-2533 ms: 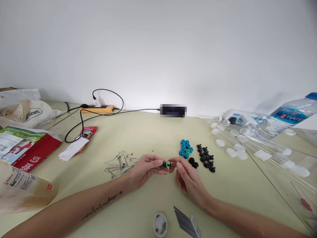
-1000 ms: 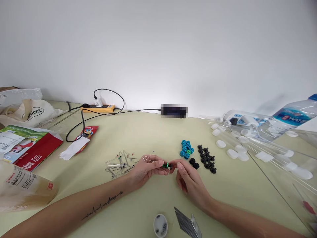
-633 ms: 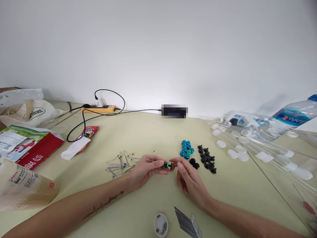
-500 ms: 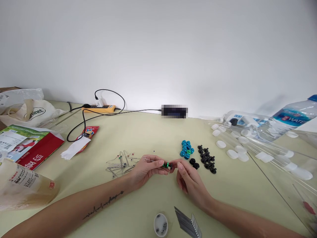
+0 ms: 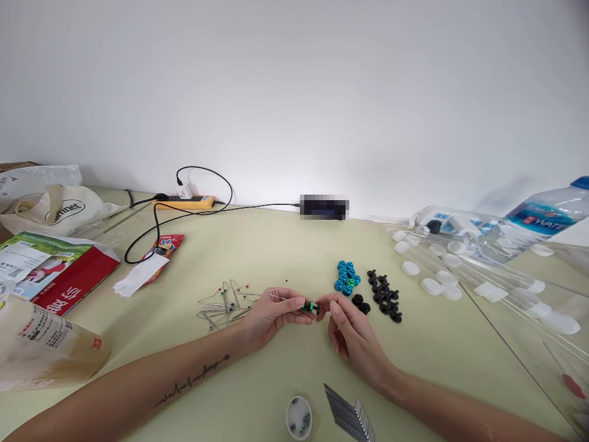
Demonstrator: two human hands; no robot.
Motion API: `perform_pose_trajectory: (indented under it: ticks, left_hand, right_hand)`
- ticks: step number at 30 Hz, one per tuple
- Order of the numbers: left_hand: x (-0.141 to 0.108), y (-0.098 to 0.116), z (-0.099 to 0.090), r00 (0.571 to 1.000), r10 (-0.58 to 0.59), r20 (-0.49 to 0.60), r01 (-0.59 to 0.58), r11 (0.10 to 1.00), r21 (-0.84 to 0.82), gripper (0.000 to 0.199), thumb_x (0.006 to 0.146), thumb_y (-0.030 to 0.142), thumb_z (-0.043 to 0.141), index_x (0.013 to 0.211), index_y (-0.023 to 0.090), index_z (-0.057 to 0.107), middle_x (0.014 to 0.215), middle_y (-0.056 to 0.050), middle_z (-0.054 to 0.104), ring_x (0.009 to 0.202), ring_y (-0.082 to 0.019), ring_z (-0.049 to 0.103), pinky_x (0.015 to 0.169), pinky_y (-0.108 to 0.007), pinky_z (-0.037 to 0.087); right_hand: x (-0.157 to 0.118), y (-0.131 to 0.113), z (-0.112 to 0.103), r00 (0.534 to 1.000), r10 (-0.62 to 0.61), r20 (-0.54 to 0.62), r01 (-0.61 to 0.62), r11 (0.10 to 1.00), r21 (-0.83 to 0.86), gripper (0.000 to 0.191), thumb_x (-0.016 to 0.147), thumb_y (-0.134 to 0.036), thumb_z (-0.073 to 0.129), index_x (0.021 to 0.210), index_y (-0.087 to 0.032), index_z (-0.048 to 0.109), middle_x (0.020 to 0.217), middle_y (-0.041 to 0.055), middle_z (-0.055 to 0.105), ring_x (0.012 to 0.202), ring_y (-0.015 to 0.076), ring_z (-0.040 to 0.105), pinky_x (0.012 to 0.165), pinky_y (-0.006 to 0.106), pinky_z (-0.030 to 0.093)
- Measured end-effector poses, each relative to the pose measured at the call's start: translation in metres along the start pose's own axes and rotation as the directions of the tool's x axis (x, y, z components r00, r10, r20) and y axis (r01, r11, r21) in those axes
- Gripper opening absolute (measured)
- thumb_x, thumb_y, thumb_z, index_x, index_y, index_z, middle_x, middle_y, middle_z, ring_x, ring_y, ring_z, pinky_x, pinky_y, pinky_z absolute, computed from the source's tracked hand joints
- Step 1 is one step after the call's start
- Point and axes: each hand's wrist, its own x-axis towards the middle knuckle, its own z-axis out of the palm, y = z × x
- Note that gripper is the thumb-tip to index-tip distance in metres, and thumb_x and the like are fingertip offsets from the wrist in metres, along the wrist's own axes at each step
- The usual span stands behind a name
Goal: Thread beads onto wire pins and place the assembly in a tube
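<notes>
My left hand (image 5: 278, 314) is closed around a small green and black part (image 5: 311, 307), with a thin metal wire sticking out past the fingers on its left. The fingertips of my right hand (image 5: 345, 322) are pinched together at the right end of that part; whether they grip it is too small to tell. Blue parts (image 5: 347, 277), one of them green, lie beyond my right hand. Black knobs (image 5: 384, 294) are spread to their right. Bent metal wires (image 5: 223, 307) lie left of my left hand.
Near the front edge are a white cup (image 5: 299, 418) of small metal pieces and a row of bent rods (image 5: 350, 414). A drink cup (image 5: 50, 344) and red box (image 5: 78, 276) stand left. Clear tubes, white caps (image 5: 431, 286) and a water bottle (image 5: 543, 215) lie right.
</notes>
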Motion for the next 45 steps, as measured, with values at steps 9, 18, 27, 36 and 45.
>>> perform_pose_trajectory:
  ticks: [9, 18, 27, 36, 45]
  left_hand:
    - [0.001, -0.0014, -0.0009, 1.0, -0.004, -0.005, 0.004, 1.0, 0.001, 0.019, 0.078, 0.023, 0.067, 0.086, 0.006, 0.069, 0.083, -0.013, 0.073, 0.069, -0.014, 0.069, 0.071, -0.02, 0.054]
    - [-0.0008, -0.0001, 0.0015, 1.0, -0.004, -0.007, 0.004, 1.0, -0.002, 0.018, 0.077, 0.023, 0.068, 0.085, 0.006, 0.069, 0.084, -0.013, 0.073, 0.069, -0.014, 0.069, 0.071, -0.02, 0.054]
    - [-0.0005, 0.0003, 0.0017, 1.0, -0.012, -0.024, 0.012, 1.0, 0.008, 0.022, 0.074, 0.027, 0.071, 0.084, 0.007, 0.069, 0.084, -0.013, 0.072, 0.068, -0.014, 0.069, 0.071, -0.021, 0.054]
    - [-0.0005, 0.0007, 0.0028, 1.0, -0.011, -0.024, 0.011, 1.0, 0.01, 0.023, 0.073, 0.028, 0.071, 0.083, 0.007, 0.07, 0.083, -0.013, 0.073, 0.069, -0.014, 0.069, 0.073, -0.022, 0.053]
    - [0.0003, 0.0, 0.0023, 1.0, -0.006, -0.02, 0.006, 1.0, 0.002, 0.021, 0.075, 0.026, 0.07, 0.083, 0.007, 0.069, 0.084, -0.013, 0.072, 0.069, -0.014, 0.068, 0.073, -0.022, 0.053]
  right_hand:
    - [0.0004, 0.0, -0.0002, 1.0, -0.006, -0.002, 0.006, 1.0, -0.019, 0.033, 0.095, -0.046, 0.034, 0.096, -0.02, 0.053, 0.053, -0.005, 0.044, 0.043, 0.0084, 0.039, 0.04, 0.019, 0.03]
    - [0.0001, -0.0009, -0.0001, 1.0, 0.007, -0.006, -0.007, 1.0, -0.012, 0.036, 0.094, -0.048, 0.035, 0.105, -0.019, 0.052, 0.055, -0.0045, 0.045, 0.044, 0.0091, 0.04, 0.04, 0.02, 0.032]
    - [-0.0008, -0.0022, 0.0, 1.0, 0.009, -0.005, -0.009, 1.0, -0.007, 0.035, 0.095, -0.047, 0.034, 0.106, -0.02, 0.052, 0.054, -0.0051, 0.044, 0.044, 0.0094, 0.04, 0.041, 0.02, 0.032]
    - [0.0001, 0.0003, 0.0005, 1.0, 0.005, -0.013, -0.005, 1.0, -0.019, 0.036, 0.094, -0.049, 0.035, 0.102, -0.02, 0.054, 0.053, -0.0049, 0.043, 0.044, 0.0094, 0.039, 0.04, 0.02, 0.031]
    - [0.0001, -0.0008, 0.0001, 1.0, -0.004, -0.002, 0.004, 1.0, -0.021, 0.036, 0.095, -0.047, 0.034, 0.103, -0.019, 0.054, 0.055, -0.0047, 0.044, 0.044, 0.0091, 0.04, 0.041, 0.02, 0.031]
